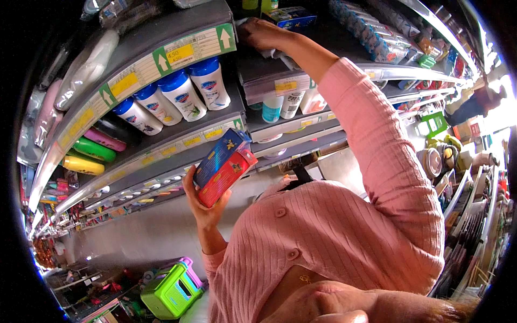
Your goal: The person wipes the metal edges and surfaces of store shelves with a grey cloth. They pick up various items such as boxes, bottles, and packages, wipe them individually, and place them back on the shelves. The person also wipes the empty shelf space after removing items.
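My left hand [208, 208] holds two small cartons upright and tilted, side by side: a blue box [220, 155] and a red box [228, 177], both bearing writing. Reaching forward onto the upper shelf, my right hand [262, 34] presses on a whitish cloth [272, 53] that shows on both sides of it; its fingertips are in shadow. Just beyond that hand lies a blue-and-yellow carton [291, 18] on the same shelf. White bottles with blue caps [185, 97] stand in a row on the shelf below, left of my right hand.
A shelf edge with price labels [177, 52] curves across the left. Packs wrapped in plastic [371, 34] lie on the upper shelf at right. Coloured bottles [95, 148] lie on the lower left shelf. A green plastic basket [171, 290] is low behind my left arm.
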{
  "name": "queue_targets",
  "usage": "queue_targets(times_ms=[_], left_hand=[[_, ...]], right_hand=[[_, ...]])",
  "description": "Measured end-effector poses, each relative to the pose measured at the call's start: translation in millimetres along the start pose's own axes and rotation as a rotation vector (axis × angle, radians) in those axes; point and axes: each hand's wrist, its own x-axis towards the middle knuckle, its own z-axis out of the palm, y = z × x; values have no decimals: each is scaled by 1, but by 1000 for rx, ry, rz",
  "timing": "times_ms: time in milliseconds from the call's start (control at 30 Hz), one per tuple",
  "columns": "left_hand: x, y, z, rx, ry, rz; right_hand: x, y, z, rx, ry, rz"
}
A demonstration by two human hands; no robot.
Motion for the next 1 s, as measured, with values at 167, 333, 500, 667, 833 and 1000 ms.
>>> queue_targets(times_ms=[167, 333, 500, 667, 833, 1000], left_hand=[[4, -3, 1, -70, -4, -65], [21, -6, 8, -8, -40, 34], [34, -9, 10, -8, -101, 4], [38, -13, -2, -145, -130, -107], [48, -23, -1, -152, -191, -41], [51, -19, 6, -52, -164, 22]], right_hand=[[-65, -50, -52, 453, -401, -227], [-92, -12, -89, 347, -597, -281], [-140, 55, -134, -15, -693, 53], [-152, 31, -204, -889, -742, 10], [-154, -23, -211, -177, -163, 358], [-130, -46, -100, 17, -34, -73]])
